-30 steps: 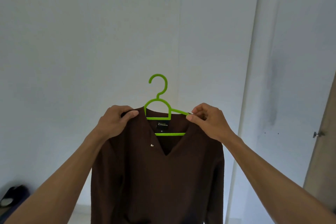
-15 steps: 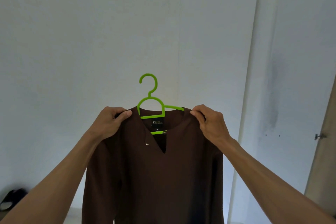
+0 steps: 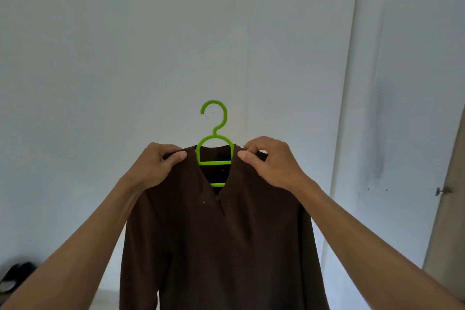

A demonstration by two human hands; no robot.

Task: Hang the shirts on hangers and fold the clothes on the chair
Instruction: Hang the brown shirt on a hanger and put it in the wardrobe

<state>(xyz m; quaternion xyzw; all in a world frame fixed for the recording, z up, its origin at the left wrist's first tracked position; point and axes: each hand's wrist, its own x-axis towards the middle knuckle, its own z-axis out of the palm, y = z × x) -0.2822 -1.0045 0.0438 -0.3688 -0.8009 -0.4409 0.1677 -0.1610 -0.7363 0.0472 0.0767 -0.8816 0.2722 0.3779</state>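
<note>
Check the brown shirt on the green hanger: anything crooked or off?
Nothing stands out. The brown shirt sits evenly on the green hanger, hook upright, with the left hand and right hand each pinching a shoulder. The hanger arms are hidden under the fabric.

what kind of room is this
Probably a room in a home: plain white walls, a door with a latch at the right edge, and dark shoes on the floor.
</note>
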